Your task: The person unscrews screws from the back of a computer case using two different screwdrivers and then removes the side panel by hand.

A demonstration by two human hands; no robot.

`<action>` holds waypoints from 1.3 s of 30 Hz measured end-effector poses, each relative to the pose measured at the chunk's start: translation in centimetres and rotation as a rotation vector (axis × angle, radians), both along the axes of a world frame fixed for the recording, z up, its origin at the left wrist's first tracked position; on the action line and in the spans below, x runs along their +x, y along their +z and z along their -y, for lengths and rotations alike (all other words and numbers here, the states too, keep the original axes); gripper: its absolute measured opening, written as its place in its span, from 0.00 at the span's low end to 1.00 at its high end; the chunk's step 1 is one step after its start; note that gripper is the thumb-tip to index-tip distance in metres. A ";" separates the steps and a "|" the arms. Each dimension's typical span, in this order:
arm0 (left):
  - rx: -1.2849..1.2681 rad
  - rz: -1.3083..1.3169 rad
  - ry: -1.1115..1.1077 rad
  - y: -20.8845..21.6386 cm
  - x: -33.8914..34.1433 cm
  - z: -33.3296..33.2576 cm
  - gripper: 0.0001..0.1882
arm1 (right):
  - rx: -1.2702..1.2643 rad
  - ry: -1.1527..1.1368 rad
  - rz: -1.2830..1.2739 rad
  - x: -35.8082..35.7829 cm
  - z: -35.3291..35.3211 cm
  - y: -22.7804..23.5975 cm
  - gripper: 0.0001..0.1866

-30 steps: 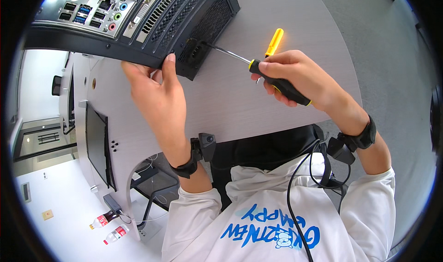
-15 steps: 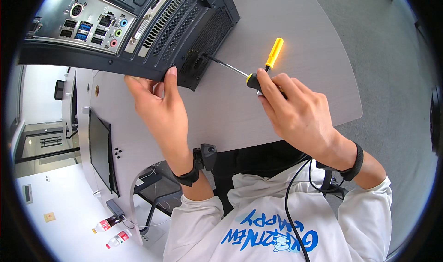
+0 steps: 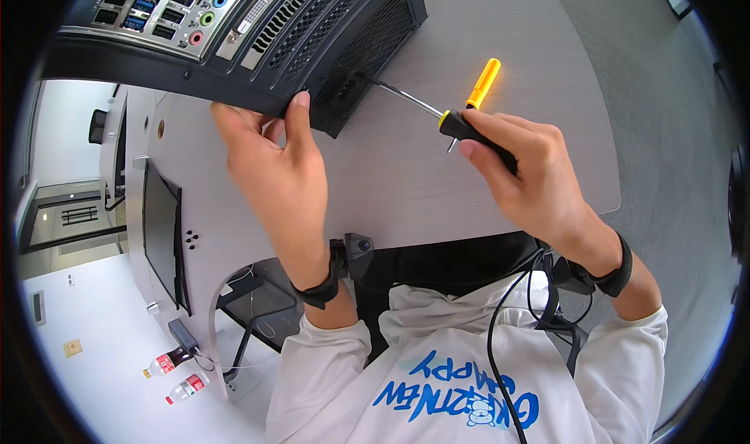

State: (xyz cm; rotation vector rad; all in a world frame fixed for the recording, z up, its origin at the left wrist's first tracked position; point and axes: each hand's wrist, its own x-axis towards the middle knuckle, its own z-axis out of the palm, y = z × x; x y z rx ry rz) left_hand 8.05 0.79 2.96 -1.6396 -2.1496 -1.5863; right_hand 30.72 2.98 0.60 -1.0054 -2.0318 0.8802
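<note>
A black computer case lies at the upper left, its back panel of ports and slotted covers facing up toward me. My left hand pinches the case's near edge, thumb on the panel side and the other fingers partly hidden below. In my right hand is a screwdriver with a black and yellow handle. Its shaft slants left to the case's lower right corner, beside the mesh grille; the dark tip is hard to make out there. Just beyond that handle, a second screwdriver with a yellow handle rests on the table.
The grey curved table ends in a rounded edge at right. On the left stand a thin black monitor and several small dark screws. Lower left are a black box and two bottles. A black cable crosses my front.
The case sits slightly higher in view. My right hand has shifted a little right, and its fingers lie differently along the screwdriver handle. My left hand keeps its hold on the edge.
</note>
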 end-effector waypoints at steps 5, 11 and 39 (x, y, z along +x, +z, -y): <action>-0.016 0.001 0.012 0.3 0.2 0.1 0.17 | -0.641 -0.044 -0.162 0.1 -0.7 1.2 0.11; 0.000 0.033 -0.017 0.1 -0.3 0.1 0.18 | -0.534 -0.044 -0.156 0.1 -0.7 0.1 0.12; 0.005 0.078 -0.050 -0.2 -0.2 0.0 0.23 | -1.355 0.197 -0.598 0.5 -2.5 -0.9 0.22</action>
